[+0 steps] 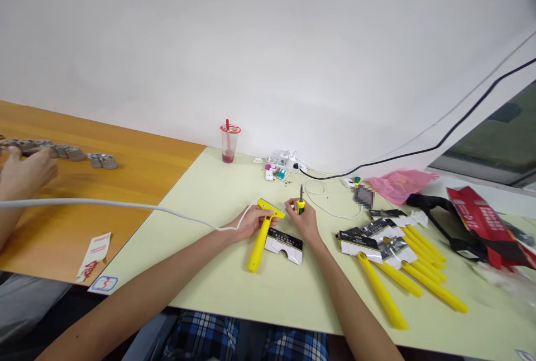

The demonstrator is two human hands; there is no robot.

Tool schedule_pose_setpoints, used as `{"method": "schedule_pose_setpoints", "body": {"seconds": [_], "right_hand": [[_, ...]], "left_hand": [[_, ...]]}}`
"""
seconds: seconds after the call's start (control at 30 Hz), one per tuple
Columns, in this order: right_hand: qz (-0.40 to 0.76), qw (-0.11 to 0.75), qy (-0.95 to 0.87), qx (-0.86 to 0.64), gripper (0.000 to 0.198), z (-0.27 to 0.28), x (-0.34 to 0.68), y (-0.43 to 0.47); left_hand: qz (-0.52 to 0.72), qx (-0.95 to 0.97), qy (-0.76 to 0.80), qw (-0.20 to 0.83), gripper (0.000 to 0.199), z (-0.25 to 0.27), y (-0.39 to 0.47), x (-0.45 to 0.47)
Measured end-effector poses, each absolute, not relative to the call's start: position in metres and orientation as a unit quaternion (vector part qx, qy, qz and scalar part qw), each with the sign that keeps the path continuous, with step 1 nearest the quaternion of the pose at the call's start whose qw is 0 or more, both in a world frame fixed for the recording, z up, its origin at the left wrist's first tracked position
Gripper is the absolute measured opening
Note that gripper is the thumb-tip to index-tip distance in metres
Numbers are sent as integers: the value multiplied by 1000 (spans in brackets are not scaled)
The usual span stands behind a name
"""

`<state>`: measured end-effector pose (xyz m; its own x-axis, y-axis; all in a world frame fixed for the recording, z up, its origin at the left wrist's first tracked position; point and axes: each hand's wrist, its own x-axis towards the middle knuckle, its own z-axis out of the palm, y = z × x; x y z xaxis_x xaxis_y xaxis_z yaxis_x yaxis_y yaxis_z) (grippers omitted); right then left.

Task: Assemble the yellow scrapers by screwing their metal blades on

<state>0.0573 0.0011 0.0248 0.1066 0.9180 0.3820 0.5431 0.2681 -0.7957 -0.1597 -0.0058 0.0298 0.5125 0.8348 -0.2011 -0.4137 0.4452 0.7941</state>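
My left hand [252, 221] grips a yellow scraper [260, 243] near its head, with the handle slanting down toward me. A screwdriver [301, 202] with a yellow and green handle stands tip up in my right hand [305, 220], whose fingers are closed just right of the scraper head. Whether those fingertips also pinch something small I cannot tell. Beneath the scraper, a black and white packaging card [285, 245] lies on the pale table. A white cable [201, 222] passes across my left hand.
Several packaged yellow scrapers [383, 294] lie at the right, beside a red and black bag [488, 221] and pink plastic [402, 185]. A cup [229, 143] and a power strip [280, 158] stand by the wall. At left, another person's hand [29, 171] touches grey parts [69, 152].
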Motion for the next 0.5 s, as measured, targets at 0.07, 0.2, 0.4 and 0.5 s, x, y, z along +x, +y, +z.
{"method": "schedule_pose_setpoints", "body": {"seconds": [0.07, 0.2, 0.4, 0.5], "right_hand": [[235, 497, -633, -545, 35, 25, 53, -5], [261, 508, -647, -505, 43, 35, 51, -10], [210, 432, -737, -476, 17, 45, 51, -19], [214, 432, -756, -443, 10, 48, 48, -21]], "left_hand": [[396, 358, 307, 788, 22, 31, -7, -159], [396, 357, 318, 784, 21, 36, -8, -159], [401, 354, 319, 783, 15, 36, -7, -159], [399, 355, 312, 786, 14, 33, -6, -159]]}}
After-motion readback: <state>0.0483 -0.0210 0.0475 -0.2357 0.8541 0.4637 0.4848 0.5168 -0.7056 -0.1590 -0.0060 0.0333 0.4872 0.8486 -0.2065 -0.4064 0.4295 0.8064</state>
